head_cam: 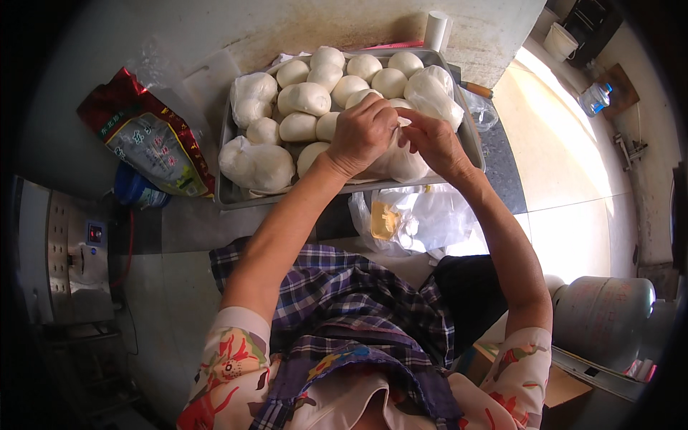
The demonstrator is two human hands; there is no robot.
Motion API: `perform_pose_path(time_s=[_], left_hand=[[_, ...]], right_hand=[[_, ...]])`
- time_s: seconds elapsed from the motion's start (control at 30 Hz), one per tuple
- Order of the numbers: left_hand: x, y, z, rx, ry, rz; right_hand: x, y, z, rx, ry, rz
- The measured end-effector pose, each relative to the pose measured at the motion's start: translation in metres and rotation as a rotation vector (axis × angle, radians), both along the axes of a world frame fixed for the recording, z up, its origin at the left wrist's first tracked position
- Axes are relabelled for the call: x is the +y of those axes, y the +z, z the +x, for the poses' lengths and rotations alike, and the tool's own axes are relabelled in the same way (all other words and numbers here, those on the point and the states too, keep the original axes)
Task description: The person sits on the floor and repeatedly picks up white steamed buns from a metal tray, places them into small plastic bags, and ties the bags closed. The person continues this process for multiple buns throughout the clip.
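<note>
A large metal tray (344,186) stands before me, full of pale round buns (307,99). Several of them are wrapped in thin clear plastic bags, such as the bagged buns (257,163) at the tray's near left corner and those at its right end. Over the tray's near right part, my left hand (368,129) and my right hand (430,137) meet, both pinching the gathered neck of a plastic bag of buns (407,164). That bag hangs just below my fingers; whether it rests on the tray is hard to tell. My fingertips partly hide the bag's neck.
Below the tray's near edge lies a pile of clear plastic bags (430,215) with a yellow label. A wooden-handled knife (476,89) and a white roll (436,31) are beyond the tray. Left are a red printed sack (156,145) and a blue tub (137,185); right, a gas cylinder (604,317).
</note>
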State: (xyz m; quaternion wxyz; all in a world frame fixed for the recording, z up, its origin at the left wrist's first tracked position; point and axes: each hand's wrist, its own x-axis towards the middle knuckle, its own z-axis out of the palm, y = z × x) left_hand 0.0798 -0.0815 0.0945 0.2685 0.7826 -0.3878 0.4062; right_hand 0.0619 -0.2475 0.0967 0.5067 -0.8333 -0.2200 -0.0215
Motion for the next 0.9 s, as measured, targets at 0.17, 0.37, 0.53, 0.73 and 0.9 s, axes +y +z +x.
perform_pose_path(time_s=[0.17, 0.37, 0.53, 0.73, 0.9], left_hand=[[-0.004, -0.005, 0.001, -0.015, 0.098, -0.004], [-0.004, -0.019, -0.007, 0.084, 0.122, 0.053], [-0.006, -0.045, -0.029, 0.134, 0.130, 0.139], [0.000, -0.056, -0.032, 0.152, 0.080, 0.156], [0.007, -0.059, -0.022, 0.150, 0.006, 0.198]], right_hand=[[-0.005, 0.000, 0.001, -0.168, -0.055, -0.183], [-0.011, 0.003, 0.009, -0.591, -0.055, -0.463], [-0.024, -0.032, 0.017, -0.458, -0.223, -0.624], [-0.017, -0.051, 0.036, -0.283, -0.299, -0.598], [-0.009, -0.059, 0.050, -0.168, -0.362, -0.547]])
